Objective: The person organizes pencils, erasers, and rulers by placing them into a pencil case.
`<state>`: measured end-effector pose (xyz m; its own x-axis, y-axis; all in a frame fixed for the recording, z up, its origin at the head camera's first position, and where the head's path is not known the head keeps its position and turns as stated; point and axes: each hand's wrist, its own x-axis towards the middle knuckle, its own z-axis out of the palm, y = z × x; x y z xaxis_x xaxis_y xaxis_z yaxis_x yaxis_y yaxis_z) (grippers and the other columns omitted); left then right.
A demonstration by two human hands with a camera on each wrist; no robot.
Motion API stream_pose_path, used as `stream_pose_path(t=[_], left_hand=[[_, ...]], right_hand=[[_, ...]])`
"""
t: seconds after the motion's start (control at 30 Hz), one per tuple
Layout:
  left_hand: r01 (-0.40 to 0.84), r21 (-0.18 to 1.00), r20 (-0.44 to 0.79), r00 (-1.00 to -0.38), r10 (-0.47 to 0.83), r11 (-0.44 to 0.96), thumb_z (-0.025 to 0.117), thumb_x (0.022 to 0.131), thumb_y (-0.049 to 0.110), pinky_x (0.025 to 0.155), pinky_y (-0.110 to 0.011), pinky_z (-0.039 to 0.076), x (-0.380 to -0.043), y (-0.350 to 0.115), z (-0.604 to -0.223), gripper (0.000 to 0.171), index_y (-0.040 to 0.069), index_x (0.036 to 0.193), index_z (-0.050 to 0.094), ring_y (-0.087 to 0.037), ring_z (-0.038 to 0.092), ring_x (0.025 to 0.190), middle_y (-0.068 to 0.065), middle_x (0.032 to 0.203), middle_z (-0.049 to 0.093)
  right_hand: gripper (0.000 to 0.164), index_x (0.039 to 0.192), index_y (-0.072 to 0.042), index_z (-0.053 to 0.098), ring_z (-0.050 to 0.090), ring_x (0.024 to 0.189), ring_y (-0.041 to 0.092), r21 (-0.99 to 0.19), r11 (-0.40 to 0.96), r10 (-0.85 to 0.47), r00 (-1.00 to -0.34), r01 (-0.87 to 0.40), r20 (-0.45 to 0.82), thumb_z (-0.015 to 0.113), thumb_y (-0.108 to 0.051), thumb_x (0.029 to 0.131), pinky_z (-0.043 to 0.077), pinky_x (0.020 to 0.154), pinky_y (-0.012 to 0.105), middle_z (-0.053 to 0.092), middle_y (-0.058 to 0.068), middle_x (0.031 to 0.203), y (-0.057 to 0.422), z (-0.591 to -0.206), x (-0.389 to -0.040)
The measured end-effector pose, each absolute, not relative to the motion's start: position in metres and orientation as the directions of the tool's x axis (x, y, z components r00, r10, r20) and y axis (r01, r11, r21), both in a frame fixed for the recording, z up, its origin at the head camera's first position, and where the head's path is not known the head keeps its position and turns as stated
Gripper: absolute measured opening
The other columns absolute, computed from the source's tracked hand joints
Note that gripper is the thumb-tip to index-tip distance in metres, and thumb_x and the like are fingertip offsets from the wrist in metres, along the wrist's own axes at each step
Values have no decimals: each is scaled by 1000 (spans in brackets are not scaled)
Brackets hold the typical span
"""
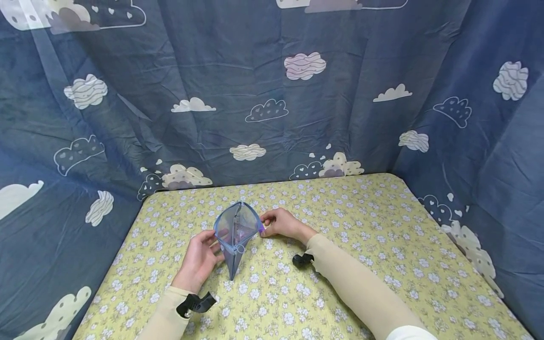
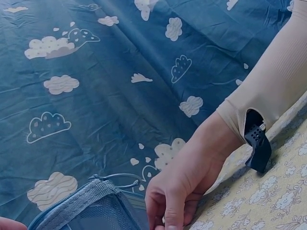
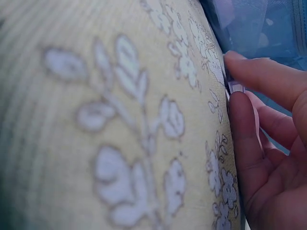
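A see-through zip pouch with blue edging stands unzipped and gaping in the head view, its zip pull ring toward the front. My left hand holds it by the left side, thumb at the rim and fingers against the outer wall. At the pouch's right edge, my right hand pinches a small purple item between thumb and fingers. That item looks pale and partly clear in the right wrist view; its kind cannot be made out. The pouch's mesh corner and pull ring show in the left wrist view.
A yellow flowered cloth covers the table. Dark blue curtains with cloud prints hang behind it and along both sides. Black camera mounts sit on both sleeved wrists.
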<state>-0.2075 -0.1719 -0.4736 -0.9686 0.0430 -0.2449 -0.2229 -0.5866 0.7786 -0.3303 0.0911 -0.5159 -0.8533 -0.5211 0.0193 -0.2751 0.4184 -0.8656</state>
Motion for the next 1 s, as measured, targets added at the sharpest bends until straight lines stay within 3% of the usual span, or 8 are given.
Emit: stream_pose_path(t=[0.27,0.5,0.83,1.0], left_hand=[[-222,776,-245,-969,42,-590,45,105,15,88,-57,45,-207,-172,-474,14,5,99,52,-37,57,110,-21,127,56],[-241,757,-263,-963,55,-607,45,105,16,90,-59,42,-207,-174,-475,18,7,92,53,-39,53,118,-20,129,55],[-238,769,-258,-965,52,-593,44,104,15,84,-55,46,-208,-175,-475,17,3,99,56,-37,58,108,-22,125,58],[-244,767,-264,-963,54,-594,46,104,15,85,-58,46,-209,-175,-475,16,6,94,54,-38,57,110,-21,127,57]], right_hand=[[39,119,-5,69,56,73,16,-929,328,-542,-840,-173,-35,83,-13,84,52,69,31,65,12,95,96,-516,-328],[37,122,-5,67,56,72,17,-959,268,-575,-814,-92,-83,79,-13,87,52,68,32,65,15,98,98,-517,-328],[39,125,-5,63,66,83,20,-980,198,-564,-820,-18,-99,77,-11,89,57,77,35,67,15,103,101,-520,-331],[40,125,-2,61,68,83,21,-986,162,-547,-829,34,-118,76,-3,88,57,77,36,69,15,101,100,-521,-334]])
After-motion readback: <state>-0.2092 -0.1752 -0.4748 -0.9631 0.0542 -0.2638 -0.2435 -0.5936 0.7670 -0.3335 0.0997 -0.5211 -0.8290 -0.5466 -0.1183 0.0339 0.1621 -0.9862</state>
